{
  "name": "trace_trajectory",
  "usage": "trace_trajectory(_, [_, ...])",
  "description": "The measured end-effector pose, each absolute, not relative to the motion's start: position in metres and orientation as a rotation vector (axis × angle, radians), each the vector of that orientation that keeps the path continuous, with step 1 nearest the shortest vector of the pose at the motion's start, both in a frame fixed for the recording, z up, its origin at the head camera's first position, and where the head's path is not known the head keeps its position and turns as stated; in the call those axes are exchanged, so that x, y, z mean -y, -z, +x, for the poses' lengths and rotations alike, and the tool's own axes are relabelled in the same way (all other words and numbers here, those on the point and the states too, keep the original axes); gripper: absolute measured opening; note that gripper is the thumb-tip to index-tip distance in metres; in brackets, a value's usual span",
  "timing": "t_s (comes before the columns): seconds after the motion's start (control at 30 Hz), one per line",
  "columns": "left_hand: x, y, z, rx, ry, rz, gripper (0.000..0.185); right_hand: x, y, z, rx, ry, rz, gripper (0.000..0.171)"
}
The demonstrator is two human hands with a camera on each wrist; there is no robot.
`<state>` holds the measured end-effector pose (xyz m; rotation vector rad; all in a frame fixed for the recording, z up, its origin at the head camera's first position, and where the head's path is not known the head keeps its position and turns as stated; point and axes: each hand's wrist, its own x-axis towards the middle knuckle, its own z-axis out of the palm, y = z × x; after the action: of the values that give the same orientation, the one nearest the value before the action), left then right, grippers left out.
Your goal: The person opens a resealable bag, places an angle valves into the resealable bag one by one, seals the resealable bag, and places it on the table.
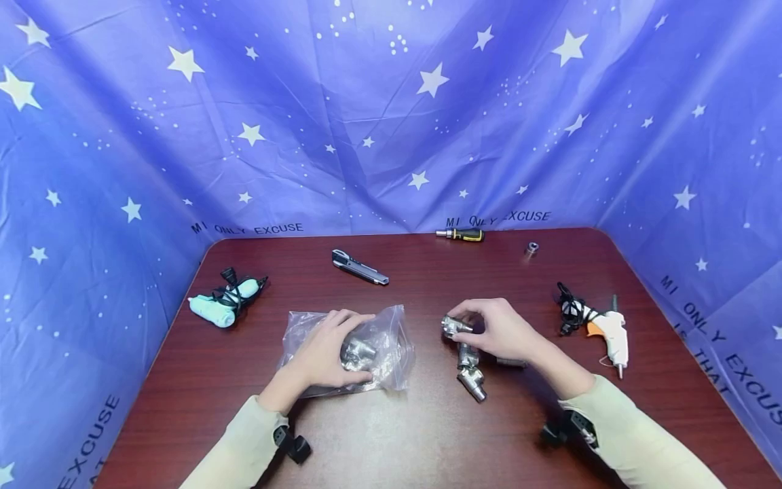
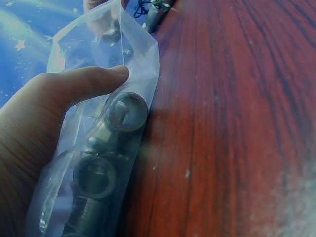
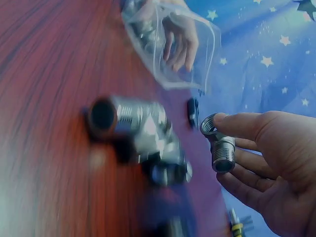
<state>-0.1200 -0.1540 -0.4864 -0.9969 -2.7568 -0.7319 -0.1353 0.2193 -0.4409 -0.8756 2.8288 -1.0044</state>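
Observation:
My right hand [image 1: 504,331] pinches a metal elbow pipe fitting [image 3: 223,148] between thumb and fingers, just above the table. The fitting has a female threaded end and a male threaded one. Below that hand lie more metal pipe fittings [image 1: 472,384], blurred in the right wrist view; another is partly hidden under the palm. My left hand [image 1: 324,350] rests on a clear plastic bag [image 1: 397,339], thumb and fingers spread over it. Inside the bag are several metal fittings [image 2: 127,112], some covered by the hand. In the left wrist view the thumb lies straight across the plastic.
On the dark red table [image 1: 379,448] a utility knife [image 1: 360,267] and a screwdriver [image 1: 461,235] lie at the back. A small metal socket [image 1: 532,249] is back right. A light blue corded tool [image 1: 222,303] lies left, a white glue gun [image 1: 611,333] right. Starry cloth surrounds the table.

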Motion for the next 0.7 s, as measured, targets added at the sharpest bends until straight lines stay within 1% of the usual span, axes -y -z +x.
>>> trace_trajectory(0.13, [0.154, 0.485, -0.12, 2.762, 0.728, -0.995, 0.105, -0.199, 0.44, -0.136, -2.804, 1.061, -0.899, 0.028])
trace_trajectory(0.3, [0.155, 0.486, -0.119, 2.763, 0.747, -0.996, 0.107, -0.176, 0.442, -0.137, -2.79, 1.063, -0.996, 0.028])
trace_trajectory(0.47, [0.155, 0.487, -0.119, 2.749, 0.759, -0.99, 0.106, -0.157, 0.443, -0.136, -2.789, 1.017, -1.067, 0.03])
trace_trajectory(0.7, [0.154, 0.488, -0.12, 2.755, 0.75, -0.985, 0.105, -0.134, 0.451, -0.132, -2.81, 0.943, -1.093, 0.031])
